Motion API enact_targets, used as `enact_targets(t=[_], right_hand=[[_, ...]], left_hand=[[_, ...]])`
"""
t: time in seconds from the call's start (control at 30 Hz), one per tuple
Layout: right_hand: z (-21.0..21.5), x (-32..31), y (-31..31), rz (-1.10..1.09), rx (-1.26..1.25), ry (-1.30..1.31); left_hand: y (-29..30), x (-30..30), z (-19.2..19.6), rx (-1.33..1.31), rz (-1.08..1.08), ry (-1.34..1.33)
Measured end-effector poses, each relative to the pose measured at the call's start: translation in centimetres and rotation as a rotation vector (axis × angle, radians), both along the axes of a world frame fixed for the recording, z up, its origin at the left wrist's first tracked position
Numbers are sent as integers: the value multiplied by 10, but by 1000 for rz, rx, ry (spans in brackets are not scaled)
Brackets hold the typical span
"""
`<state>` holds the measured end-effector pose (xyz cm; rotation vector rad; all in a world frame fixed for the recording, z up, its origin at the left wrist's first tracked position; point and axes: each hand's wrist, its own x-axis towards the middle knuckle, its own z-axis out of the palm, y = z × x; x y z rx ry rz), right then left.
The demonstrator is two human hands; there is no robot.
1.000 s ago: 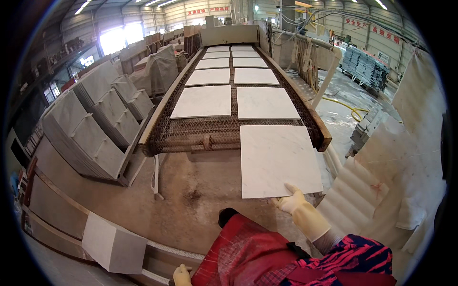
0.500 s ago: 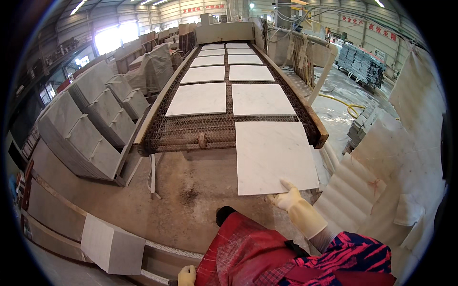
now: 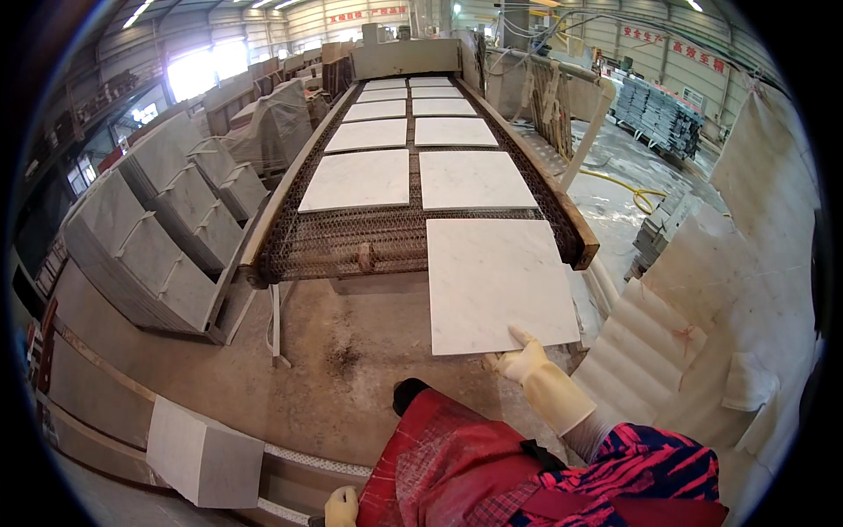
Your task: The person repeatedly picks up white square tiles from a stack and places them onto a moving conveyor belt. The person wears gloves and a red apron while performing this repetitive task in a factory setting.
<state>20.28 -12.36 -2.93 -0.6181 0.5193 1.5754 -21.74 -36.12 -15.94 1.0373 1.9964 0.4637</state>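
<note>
A square white marble tile with faint grey veins juts out from the near end of a conveyor belt, on its right side. My right hand, in a cream rubber glove, grips the near edge of this tile, thumb on top and fingers underneath. Down at the lower edge is my left hand, also gloved, beside my red apron. Its fingers look curled, and something dark shows next to them; most of that hand is cut off by the frame.
Two rows of white tiles lie along the belt. A stack of square tiles stands on rails at lower left. Marble slabs lean on a rack at left. Foam sheeting and a yellow hose are at right.
The view has shifted slightly, so everything sits a little higher and further left. My right hand keeps its grip on the tile, which looks nearly still against the belt.
</note>
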Motion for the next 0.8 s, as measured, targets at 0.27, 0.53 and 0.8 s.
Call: enact_targets(t=[0.27, 0.53, 0.8], right_hand=[[3, -4, 2, -13, 23, 72], [5, -5, 9, -18, -4, -23], [-1, -4, 9, -30, 51, -3]], left_hand=[[-1, 2, 5, 28, 2, 8], [0, 4, 7, 60, 2, 17], [3, 8, 13, 92, -6, 62]])
